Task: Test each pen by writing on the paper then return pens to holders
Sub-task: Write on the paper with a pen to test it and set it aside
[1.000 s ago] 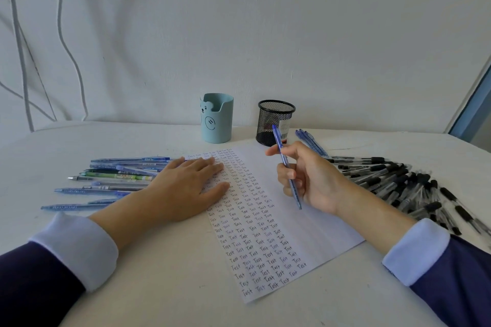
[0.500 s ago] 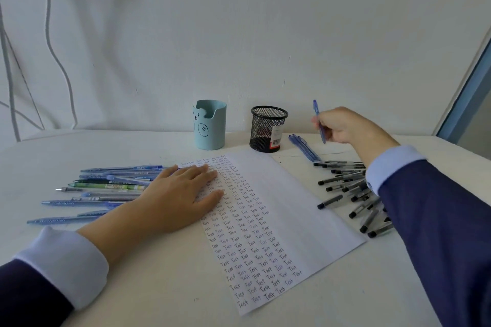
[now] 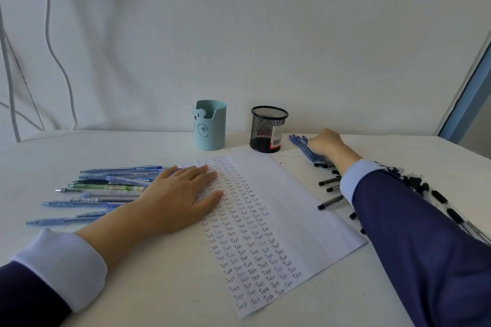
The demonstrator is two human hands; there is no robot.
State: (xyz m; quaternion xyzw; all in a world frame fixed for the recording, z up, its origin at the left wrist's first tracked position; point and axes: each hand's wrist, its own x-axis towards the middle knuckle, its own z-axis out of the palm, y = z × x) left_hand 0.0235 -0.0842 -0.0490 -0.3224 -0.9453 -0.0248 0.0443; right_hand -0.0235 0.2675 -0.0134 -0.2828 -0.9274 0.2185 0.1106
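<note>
The right hand (image 3: 322, 142) rests knuckles-up on the row of blue pens (image 3: 299, 141) beside the mesh holder (image 3: 268, 129); whether its grip closes on one cannot be told. The left hand (image 3: 180, 194) presses flat, fingers straight, on the paper (image 3: 292, 194). Black pens (image 3: 330, 202) lie just right of the sheet.

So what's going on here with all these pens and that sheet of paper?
A person is testing pens. Their left hand lies flat on the paper, which carries columns of the word Test. Their right hand rests on a small bunch of blue pens beside the black mesh holder; whether it grips one is hidden. Mixed pens lie left of the paper, black-capped pens on the right. No pens stick out of the mesh holder or the light blue holder.
</note>
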